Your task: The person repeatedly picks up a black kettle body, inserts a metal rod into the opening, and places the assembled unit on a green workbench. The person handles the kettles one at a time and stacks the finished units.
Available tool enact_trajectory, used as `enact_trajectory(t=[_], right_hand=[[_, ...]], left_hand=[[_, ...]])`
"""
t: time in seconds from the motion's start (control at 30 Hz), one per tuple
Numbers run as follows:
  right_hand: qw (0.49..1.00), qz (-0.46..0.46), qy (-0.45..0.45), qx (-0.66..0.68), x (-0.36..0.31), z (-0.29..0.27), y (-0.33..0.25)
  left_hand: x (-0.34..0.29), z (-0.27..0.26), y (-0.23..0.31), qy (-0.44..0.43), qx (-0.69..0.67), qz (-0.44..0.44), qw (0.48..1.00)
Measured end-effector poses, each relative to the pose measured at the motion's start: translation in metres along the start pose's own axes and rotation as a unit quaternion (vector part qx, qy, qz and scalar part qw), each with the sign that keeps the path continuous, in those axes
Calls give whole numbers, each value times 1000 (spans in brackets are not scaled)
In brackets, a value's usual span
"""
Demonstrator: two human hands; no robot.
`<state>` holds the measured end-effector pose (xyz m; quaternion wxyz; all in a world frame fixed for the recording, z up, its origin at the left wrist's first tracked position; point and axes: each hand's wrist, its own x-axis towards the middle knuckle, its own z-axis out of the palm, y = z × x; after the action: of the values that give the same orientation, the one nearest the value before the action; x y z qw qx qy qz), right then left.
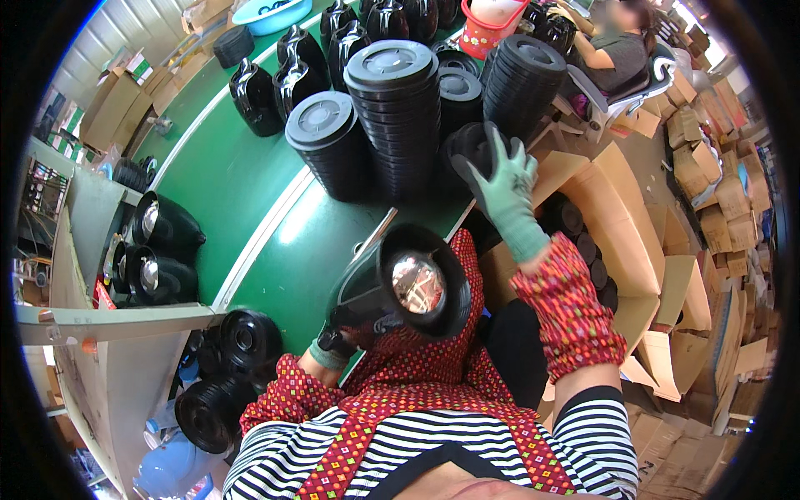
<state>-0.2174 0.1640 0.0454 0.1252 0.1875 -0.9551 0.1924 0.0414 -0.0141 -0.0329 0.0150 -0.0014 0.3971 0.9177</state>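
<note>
My left hand [333, 346], in a dark and green glove, grips a glossy black jug body [358, 292] at its far end. The body is tilted with its wide opening up toward me, and a shiny mirrored liner [419, 283] shows inside. My right hand [510, 179], in a pale green glove, has its fingers and thumb over a round black plastic base [468, 154] at the table's right edge. Just left of that base rises a tall stack of black round bases [392, 125], with a shorter stack [325, 146] beside it.
Several black jugs [257, 96] stand on the green table [250, 225]. A red bucket [487, 29] and a blue basin [271, 15] are at the back. An open carton [625, 242] holding black parts is at my right. A person [625, 50] sits beyond it.
</note>
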Motion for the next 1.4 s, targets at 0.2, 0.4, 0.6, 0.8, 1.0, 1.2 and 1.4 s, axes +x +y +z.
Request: enact_trajectory(t=[0.2, 0.4, 0.6, 0.8, 1.0, 1.2, 1.4], right_hand=[[926, -150, -89, 335, -126, -101, -1], [926, -116, -108, 343, -187, -138, 9], [922, -176, -72, 337, -217, -151, 38], [848, -11, -66, 526, -244, -143, 46], [666, 185, -213, 691, -253, -118, 109], [860, -190, -117, 459, -208, -181, 65], [596, 281, -181, 730, -220, -168, 45]], left_hand=[[13, 12, -19, -92, -73, -38, 992], [21, 25, -58, -228, -240, -92, 939], [22, 32, -59, -294, -181, -112, 932], [3, 35, -10, -119, 442, 122, 881], [9, 106, 49, -5, 590, 338, 733], [2, 60, 10, -100, 440, 119, 885], [2, 149, 66, -68, 570, 329, 750]])
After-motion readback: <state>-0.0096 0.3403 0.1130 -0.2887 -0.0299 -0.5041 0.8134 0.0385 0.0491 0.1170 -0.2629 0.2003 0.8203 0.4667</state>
